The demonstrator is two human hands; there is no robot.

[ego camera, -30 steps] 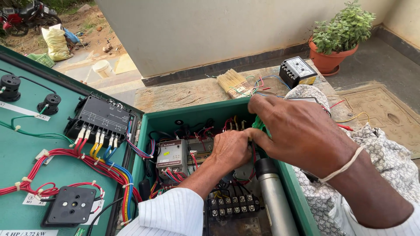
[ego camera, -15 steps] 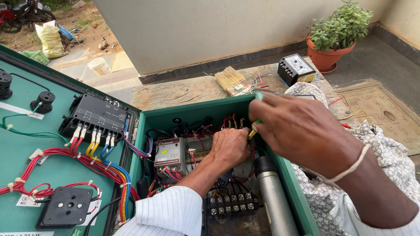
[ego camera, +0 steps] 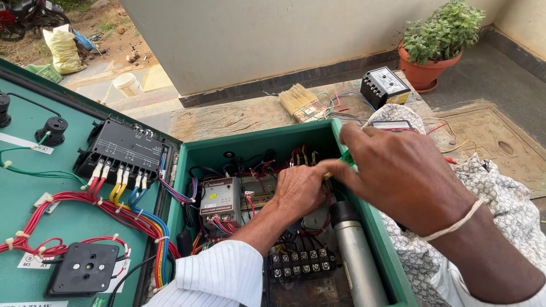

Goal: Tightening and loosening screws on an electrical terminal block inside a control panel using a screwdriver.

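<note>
Green control box [ego camera: 364,196] full of red wiring, left hand [ego camera: 298,190] curled inside, right hand [ego camera: 398,170] at 3 o'clock pinching green-handled screwdriver [ego camera: 346,161]

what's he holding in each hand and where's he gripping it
The right hand pinches a green-handled tool by its handle. The left hand reaches among the wires; whether it holds anything cannot be told.
</note>
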